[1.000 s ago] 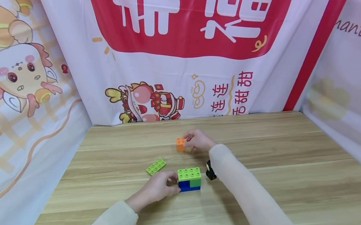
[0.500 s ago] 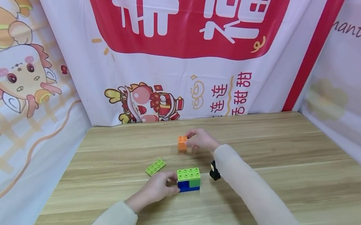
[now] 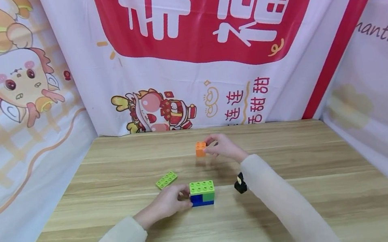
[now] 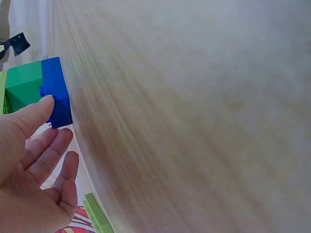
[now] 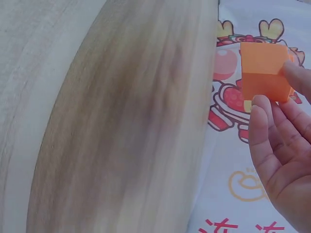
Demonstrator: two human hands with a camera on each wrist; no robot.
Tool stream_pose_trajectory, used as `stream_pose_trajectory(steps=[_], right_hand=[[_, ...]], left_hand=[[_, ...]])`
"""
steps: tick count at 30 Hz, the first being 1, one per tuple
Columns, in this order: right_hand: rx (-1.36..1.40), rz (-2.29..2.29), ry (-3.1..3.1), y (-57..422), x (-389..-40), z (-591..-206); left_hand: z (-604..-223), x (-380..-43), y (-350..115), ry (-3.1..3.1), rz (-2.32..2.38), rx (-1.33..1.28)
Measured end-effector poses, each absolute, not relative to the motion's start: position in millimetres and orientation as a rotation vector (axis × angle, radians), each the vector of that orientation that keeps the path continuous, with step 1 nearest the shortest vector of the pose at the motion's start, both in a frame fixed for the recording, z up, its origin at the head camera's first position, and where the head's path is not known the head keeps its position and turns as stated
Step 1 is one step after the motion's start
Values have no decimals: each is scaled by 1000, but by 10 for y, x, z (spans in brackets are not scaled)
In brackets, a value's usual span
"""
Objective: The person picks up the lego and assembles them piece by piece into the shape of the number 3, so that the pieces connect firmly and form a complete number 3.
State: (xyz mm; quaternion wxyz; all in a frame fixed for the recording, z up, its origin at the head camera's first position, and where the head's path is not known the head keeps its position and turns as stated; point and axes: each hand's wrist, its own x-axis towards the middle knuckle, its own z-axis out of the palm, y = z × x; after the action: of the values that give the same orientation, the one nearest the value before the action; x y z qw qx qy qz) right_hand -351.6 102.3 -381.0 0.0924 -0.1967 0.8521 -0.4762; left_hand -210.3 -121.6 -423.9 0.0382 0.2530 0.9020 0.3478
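Your small block [image 3: 200, 149]: plain orange. Your stack [image 3: 202, 192]: lime-green top, mid-green and blue beneath, blue base. Loose flat brick [image 3: 166, 179]: lime green. Your sleeves [image 3: 285, 197]: plain cream. Counter [image 3: 274, 147]: pale brown, darker wood-grain streaks. Back cloth [image 3: 188, 74]: white, red panel [image 3: 205, 41] bearing white characters. Left cloth [image 3: 17, 91]: white, tan checks, peach-and-orange cartoon. Right cloth [image 3: 380, 51]: white, brownish lettering.

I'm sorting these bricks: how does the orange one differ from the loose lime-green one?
The right hand holds the orange brick above the table, while the loose lime-green brick lies on it. The orange brick is short and blocky; the lime-green brick is longer and flatter. The orange brick has four studs on top, the lime-green brick eight. Both have round studs.
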Motion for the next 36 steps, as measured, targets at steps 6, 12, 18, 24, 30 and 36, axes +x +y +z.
stream_pose_trajectory(steps=[6,12,18,24,30,36], right_hand=[[-631,-1425,2531,1076,-3415,-3699],[-676,-1444,2518,1093,-3229,-3516],[-720,-1437,2548,1139,-3184,-3508],[-774,-1471,2543,1169,-3079,-3480],[-807,-1521,2505,1175,-2902,-3406],[-870,-1562,2456,1167,-2641,-3230]], left_hand=[[-4249,-2101,-1224,2771,1054,763],[-4260,-2110,-1233,2765,1054,755],[-4254,-2110,-1232,2766,1048,759],[-4238,-2098,-1228,2757,1058,750],[-4230,-2095,-1225,2752,1057,747],[-4217,-2092,-1216,2741,1069,736]])
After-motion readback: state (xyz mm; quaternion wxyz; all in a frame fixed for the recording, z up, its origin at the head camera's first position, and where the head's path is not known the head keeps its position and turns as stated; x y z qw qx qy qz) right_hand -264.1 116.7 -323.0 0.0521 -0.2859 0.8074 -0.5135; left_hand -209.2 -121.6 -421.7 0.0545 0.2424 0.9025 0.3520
